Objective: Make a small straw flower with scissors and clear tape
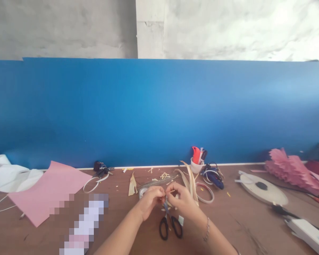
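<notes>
My left hand (152, 200) and my right hand (181, 197) meet above the brown table, fingertips pinched close together. A thin pale strip (171, 192) runs between them; its exact kind is too small to make out. Just below my hands lie scissors with black handles (163, 228), their blades partly hidden under my fingers. Beside my right hand, long dried husk strips (192, 182) stand and curl upward. A smaller piece of dried husk (132, 185) lies to the left, and a white roll (142, 192) is partly covered by my left hand.
A white cup (196, 165) with a red-handled tool and pens stands at the blue partition (159, 113). Pink paper (50, 191) and keys (102, 170) lie left. On the right are a whitish oval device (263, 187), a white power strip (309, 235) and pleated pink paper (295, 171).
</notes>
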`<state>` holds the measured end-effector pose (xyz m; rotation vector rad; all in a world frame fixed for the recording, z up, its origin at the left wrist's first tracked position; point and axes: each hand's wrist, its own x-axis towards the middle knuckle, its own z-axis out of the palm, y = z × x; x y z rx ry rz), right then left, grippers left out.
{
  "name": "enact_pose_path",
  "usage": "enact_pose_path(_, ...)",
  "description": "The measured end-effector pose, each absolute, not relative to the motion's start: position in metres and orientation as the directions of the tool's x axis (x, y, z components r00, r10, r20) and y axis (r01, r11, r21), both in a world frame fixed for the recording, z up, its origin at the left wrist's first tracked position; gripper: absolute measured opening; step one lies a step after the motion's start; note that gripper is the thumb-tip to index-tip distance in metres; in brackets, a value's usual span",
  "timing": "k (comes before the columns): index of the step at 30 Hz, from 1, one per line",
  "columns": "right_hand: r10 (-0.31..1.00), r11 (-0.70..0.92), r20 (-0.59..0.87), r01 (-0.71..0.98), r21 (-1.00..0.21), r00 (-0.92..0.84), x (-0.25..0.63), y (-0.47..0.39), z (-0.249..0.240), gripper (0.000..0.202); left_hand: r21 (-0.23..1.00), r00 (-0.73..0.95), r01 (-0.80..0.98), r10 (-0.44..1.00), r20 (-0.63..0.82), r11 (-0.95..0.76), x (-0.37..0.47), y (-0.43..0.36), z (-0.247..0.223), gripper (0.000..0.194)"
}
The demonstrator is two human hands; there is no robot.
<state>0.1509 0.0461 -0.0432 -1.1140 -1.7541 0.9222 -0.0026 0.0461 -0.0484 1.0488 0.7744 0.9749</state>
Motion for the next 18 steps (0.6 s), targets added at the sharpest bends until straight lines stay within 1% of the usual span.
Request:
enact_pose_path(4,0.906,0.418,0.355,0.360,-0.834,-0.231,0.152,0.047,-0.043,0.009,0.965,0.340,-0.225,0.939,-0.054,0.137,-0.003,0.047,-0.048,0.019)
enact_pose_path(8,0.882,0.470,0.410,0.390,-0.791,-0.233,0.153,0.046,-0.042,0.009,0.975,0.299,-0.185,0.952,-0.061,0.121,-0.002,0.047,-0.046,0.020)
enact_pose_path(11,0.851,0.525,0.458,0.384,-0.759,-0.257,0.154,0.046,-0.043,0.017,0.975,0.268,-0.187,0.961,-0.067,0.121,-0.002,0.046,-0.043,0.021)
enact_pose_path(15,0.789,0.611,0.545,0.441,-0.657,-0.283,0.157,0.047,-0.047,0.015,0.987,0.218,-0.146,0.975,-0.033,0.066,-0.001,0.044,-0.037,0.019)
enact_pose_path(18,0.749,0.654,0.584,0.487,-0.579,-0.313,0.159,0.047,-0.046,0.022,0.992,0.206,-0.121,0.978,-0.009,0.035,-0.001,0.043,-0.036,0.018)
